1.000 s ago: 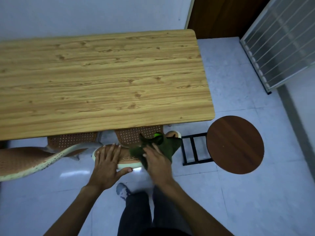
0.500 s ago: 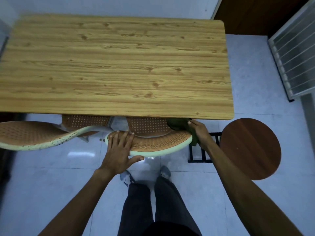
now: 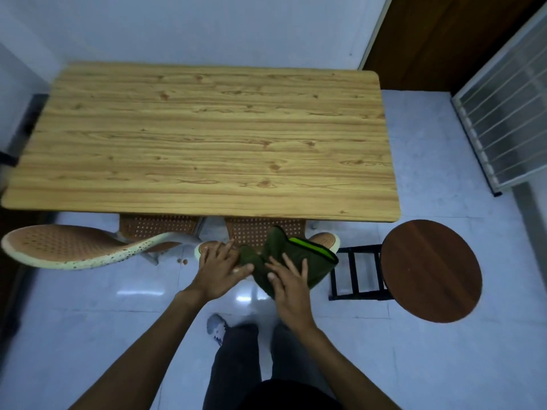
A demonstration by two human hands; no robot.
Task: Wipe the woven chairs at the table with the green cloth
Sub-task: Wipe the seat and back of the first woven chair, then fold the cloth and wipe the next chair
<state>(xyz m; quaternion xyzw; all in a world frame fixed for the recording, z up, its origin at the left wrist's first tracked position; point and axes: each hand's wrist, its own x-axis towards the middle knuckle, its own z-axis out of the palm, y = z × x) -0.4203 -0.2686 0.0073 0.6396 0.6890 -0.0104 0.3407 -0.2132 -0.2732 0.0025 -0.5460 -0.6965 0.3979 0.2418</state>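
right hand (image 3: 291,287) presses green cloth (image 3: 291,258); wooden table (image 3: 207,137), tiled floor (image 3: 444,350).

Head-worn view, steeply down, close.

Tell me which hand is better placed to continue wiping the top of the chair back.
The right hand, probably. It already presses the green cloth flat on the top rail of the woven chair. The left hand lies bare on the rail's left end, seemingly steadying the chair, and touches only the cloth's edge.
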